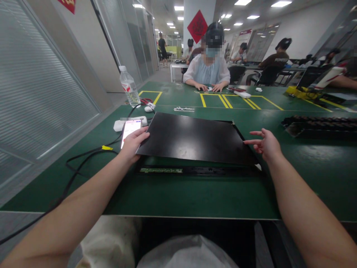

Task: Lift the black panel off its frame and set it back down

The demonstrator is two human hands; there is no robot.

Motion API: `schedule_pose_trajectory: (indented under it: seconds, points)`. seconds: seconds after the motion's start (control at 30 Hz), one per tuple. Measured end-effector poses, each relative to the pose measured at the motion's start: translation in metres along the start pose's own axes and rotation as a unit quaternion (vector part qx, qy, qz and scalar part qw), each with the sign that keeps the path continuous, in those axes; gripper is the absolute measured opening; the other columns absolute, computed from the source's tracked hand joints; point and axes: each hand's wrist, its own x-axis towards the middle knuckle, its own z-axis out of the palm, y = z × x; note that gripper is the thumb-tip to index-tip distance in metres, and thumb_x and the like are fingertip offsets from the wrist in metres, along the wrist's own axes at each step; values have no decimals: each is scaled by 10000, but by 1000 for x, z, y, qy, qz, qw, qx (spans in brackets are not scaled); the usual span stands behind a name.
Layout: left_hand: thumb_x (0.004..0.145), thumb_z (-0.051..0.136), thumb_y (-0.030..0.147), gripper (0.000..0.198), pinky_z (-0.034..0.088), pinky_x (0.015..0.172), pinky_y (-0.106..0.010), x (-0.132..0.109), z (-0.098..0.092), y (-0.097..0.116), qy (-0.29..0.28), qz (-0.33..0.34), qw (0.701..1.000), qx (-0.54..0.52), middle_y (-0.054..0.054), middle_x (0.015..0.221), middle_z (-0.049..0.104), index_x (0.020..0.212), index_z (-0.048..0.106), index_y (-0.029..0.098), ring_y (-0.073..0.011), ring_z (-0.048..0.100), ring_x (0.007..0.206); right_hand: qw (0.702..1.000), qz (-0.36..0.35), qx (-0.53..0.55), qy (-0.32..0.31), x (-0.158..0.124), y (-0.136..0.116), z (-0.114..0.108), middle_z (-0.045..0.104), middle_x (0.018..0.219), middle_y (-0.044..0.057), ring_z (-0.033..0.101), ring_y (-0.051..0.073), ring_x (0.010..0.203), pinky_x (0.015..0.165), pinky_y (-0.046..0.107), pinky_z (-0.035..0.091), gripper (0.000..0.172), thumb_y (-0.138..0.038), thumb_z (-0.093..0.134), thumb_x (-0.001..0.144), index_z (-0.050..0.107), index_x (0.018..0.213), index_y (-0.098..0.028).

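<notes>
The left edge of a black panel (192, 137) is pinched in the left grip (133, 143), left of the centre of the frame, with the thumb laid over the top face and the other fingers hidden beneath. The right grip (269, 147), right of centre, is spread; its index finger is pointed at the panel's right edge, though whether contact is made cannot be told. The panel is held at a tilt in the middle of the frame, and its glossy face is marked by a pale reflection. Below it, a black frame (223, 171) is partly covered, and a green circuit strip (161, 170) is seen along its near side. All this is carried by a green desk (195, 197).

Just beside the left grip, a lit phone (131, 128) is partly hidden by the fingers, and a white oblong block (119, 125) is seen next to it. A black cable (66, 189), marked with a yellow tag (107, 147), is trailed toward the lower left. A clear bottle (129, 89) is stood at upper left. Thin pale strips (184, 109) are laid beyond the panel. At the right edge of the frame, a dark slotted rack (326, 124) is placed. At top centre, a co-worker (206, 70) is seated, both hands rested on the desk's far part.
</notes>
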Motion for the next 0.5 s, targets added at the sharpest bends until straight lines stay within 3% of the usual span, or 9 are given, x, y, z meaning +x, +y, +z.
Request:
schedule_pose_trajectory:
  seconds: [0.13, 0.3, 0.5]
  points:
    - [641, 847, 71, 293, 612, 676, -262, 0, 0, -1, -7, 1, 1000, 8, -55, 779, 804, 920, 803, 149, -219, 772, 758, 1000, 4, -13, 16, -2, -2, 3, 742, 675, 136, 401, 146, 382, 352, 261, 232, 366, -554, 492, 948, 668, 987, -236]
    - [623, 876, 87, 330, 611, 663, -259, 1, -1, -1, -12, 0, 1000, 10, -48, 731, 786, 936, 795, 149, -225, 771, 749, 998, -43, -36, 30, -5, 1, 8, 720, 633, 109, 394, 130, 373, 359, 253, 217, 370, -581, 559, 926, 672, 925, -229]
    - [630, 890, 101, 356, 632, 693, -289, 3, -3, -3, -12, -5, 1000, 26, -57, 774, 801, 970, 798, 162, -255, 787, 828, 994, -80, -72, 29, -2, 8, 7, 724, 648, 90, 437, 143, 400, 398, 278, 298, 419, -591, 616, 896, 723, 1055, -217]
